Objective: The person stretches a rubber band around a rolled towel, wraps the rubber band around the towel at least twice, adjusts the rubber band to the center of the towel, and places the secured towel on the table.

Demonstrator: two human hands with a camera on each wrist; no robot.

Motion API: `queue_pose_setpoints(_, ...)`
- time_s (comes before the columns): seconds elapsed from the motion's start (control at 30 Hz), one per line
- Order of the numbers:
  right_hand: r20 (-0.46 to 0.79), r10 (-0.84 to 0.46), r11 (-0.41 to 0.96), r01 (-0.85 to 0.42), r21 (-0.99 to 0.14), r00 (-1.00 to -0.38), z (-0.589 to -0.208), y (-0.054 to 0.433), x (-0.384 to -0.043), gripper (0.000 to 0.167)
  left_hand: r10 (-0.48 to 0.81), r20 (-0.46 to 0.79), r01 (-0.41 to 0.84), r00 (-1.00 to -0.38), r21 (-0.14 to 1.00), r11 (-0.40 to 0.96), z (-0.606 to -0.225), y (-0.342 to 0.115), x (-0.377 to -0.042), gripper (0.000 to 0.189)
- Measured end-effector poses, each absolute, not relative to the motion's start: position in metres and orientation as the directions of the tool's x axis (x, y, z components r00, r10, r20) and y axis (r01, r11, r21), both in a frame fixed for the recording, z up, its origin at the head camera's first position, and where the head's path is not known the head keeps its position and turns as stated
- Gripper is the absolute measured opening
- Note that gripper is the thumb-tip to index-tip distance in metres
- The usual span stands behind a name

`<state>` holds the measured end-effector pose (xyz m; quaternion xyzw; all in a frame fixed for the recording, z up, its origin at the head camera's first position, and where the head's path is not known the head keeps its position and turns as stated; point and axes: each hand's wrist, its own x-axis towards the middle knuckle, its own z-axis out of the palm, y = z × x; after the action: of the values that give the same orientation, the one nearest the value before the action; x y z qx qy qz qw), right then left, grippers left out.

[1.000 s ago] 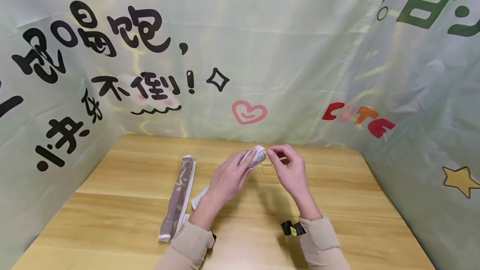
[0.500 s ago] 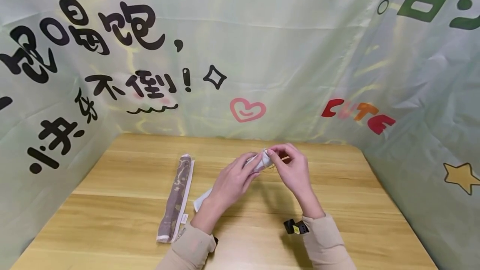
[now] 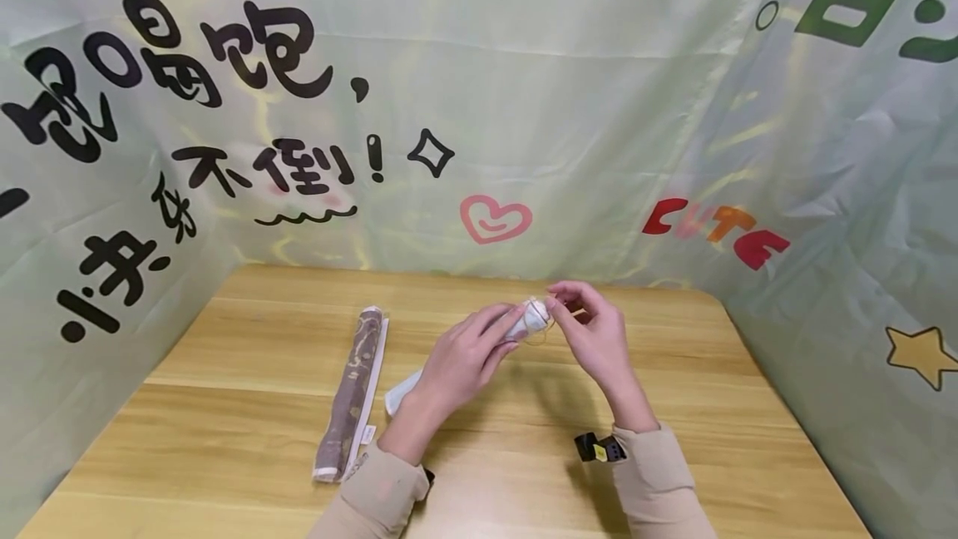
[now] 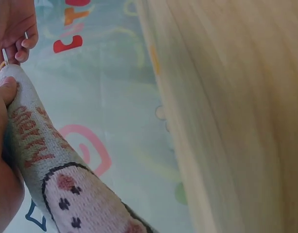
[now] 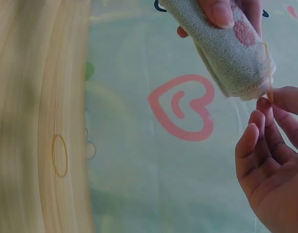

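Note:
My left hand (image 3: 464, 360) grips a light blue-grey rolled towel (image 4: 29, 124) with red lettering and a pink-and-white pattern, thumb along its side. The roll slants up to the right, and its other end pokes out by the left wrist in the head view. At the raised end, my right hand (image 3: 591, 327) pinches a thin yellow rubber band (image 5: 270, 73) between thumb and forefinger. The band runs over the towel's end and is pulled taut toward those fingertips. The left palm hides part of the roll.
A brown patterned rolled towel (image 3: 352, 398) with a white edge and a small label lies on the wooden table (image 3: 224, 439), left of the hands. Another rubber band (image 5: 53, 155) lies on the table. A printed cloth (image 3: 584, 123) hangs behind and at both sides.
My right hand has moved slightly right, drawing the rubber band along the towel's end. The left hand and the towel have shifted a little to the right. The brown roll stays put.

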<state>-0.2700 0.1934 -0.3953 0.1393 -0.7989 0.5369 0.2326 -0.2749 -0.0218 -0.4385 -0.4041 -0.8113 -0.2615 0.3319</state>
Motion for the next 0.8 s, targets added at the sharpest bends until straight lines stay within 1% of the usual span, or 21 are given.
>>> queue_pose_setpoints(0.13, 0.527, 0.032, 0.382, -0.477, -0.792, -0.849, -0.3948, 0.1937, -0.2689, 0.014, 0.482, 0.762, 0.838, -0.433, 0.144, 0.527, -0.4358, -0.0226, -0.2737, 0.055)
queue_pose_setpoints(0.3, 0.510, 0.039, 0.390, -0.457, -0.799, -0.859, -0.3947, 0.1940, -0.2688, 0.014, 0.488, 0.791, 0.854, -0.369, 0.083, 0.513, -0.4348, -0.0214, -0.2736, 0.058)
queue_pose_setpoints(0.47, 0.515, 0.040, 0.399, -0.458, -0.794, -0.857, -0.3957, 0.1944, -0.2692, 0.015, 0.493, 0.802, 0.853, -0.338, 0.039, 0.521, -0.4367, -0.0208, -0.2738, 0.053)
queue_pose_setpoints(0.57, 0.525, 0.035, 0.400, -0.469, -0.787, -0.850, -0.3955, 0.1955, -0.2702, 0.013, 0.487, 0.807, 0.854, -0.334, 0.041, 0.518, -0.4375, -0.0205, -0.2741, 0.050)
queue_pose_setpoints(0.7, 0.553, 0.005, 0.389, -0.508, -0.769, -0.833, -0.3944, 0.1981, -0.2711, 0.010, 0.463, 0.824, 0.869, -0.327, 0.069, 0.491, -0.4366, -0.0199, -0.2747, 0.048)
queue_pose_setpoints(0.8, 0.612, -0.046, 0.391, -0.578, -0.716, -0.789, -0.3954, 0.2016, -0.2720, 0.011, 0.438, 0.838, 0.879, -0.326, 0.098, 0.467, -0.4353, -0.0198, -0.2748, 0.048)
